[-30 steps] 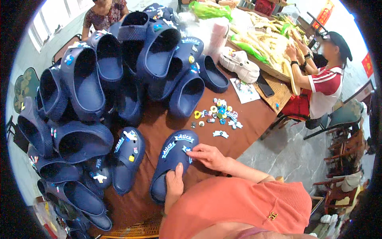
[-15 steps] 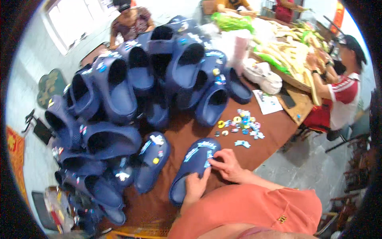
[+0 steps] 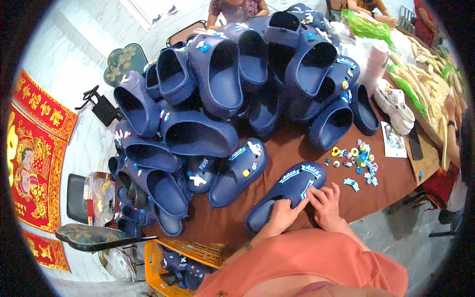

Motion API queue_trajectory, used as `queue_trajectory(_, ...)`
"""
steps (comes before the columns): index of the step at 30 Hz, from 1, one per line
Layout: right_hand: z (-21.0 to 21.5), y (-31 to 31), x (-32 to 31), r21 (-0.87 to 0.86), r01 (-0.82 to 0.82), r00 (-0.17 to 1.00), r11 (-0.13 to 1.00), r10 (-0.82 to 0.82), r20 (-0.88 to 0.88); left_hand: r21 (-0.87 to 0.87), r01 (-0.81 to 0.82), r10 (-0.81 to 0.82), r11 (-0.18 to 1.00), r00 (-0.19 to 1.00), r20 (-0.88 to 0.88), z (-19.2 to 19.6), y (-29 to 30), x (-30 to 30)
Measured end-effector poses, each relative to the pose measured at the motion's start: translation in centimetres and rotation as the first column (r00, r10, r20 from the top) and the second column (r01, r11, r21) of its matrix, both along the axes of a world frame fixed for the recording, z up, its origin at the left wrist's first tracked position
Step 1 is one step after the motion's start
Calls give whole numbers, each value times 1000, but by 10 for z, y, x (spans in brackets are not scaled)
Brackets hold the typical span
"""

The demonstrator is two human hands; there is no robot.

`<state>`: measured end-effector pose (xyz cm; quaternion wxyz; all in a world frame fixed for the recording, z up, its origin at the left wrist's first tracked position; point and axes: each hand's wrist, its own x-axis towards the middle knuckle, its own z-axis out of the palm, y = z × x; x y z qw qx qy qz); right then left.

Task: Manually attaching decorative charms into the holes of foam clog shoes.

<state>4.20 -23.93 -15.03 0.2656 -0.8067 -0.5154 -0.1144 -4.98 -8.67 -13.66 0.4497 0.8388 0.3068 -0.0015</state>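
A navy-blue clog [image 3: 257, 210] lies on the brown-covered table in front of me, toe pointing away. Light-blue ribbon-shaped charms [image 3: 311, 171] with lettering sit on its upper. My left hand [image 3: 283, 214] grips the clog at its opening, fingers reaching inside and thumb stretched toward a charm. On the clog's right side, my right hand [image 3: 325, 205] presses thumb and index finger against a light-blue charm [image 3: 307, 191], its other fingers raised. Beyond it is a small pile of loose charms [image 3: 358, 159], with one blue charm [image 3: 351, 184] lying apart on the near side.
Stacked navy clogs [image 3: 217, 79] fill the table's left and back. A decorated clog [image 3: 240, 173] lies just left. White clogs [image 3: 394, 106], a printed card [image 3: 393, 141] and a phone [image 3: 415, 143] are at right. An orange crate [image 3: 158, 270] stands below. Other people work at the far side.
The view has swung left, so everything sits farther right in the picture. Both hands remain at the same clog; my right hand's outer fingers are now more raised.
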Motion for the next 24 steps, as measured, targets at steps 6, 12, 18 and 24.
queue_trajectory(6,-15,10,3,-5,24,999,1000,-23,32,284,12,-110,959,936,335,-40,11,3)
queue_trajectory(12,-16,0,25,398,-25,923,917,174,-343,-84,-48,74,995,937,341,-2,-1,15)
queue_trajectory(18,-14,6,15,438,182,855,880,78,-512,-40,-57,64,998,979,195,6,-5,13)
queue_trajectory(24,-1,11,20,216,57,997,975,-43,-72,32,18,-24,999,982,187,-7,6,8)
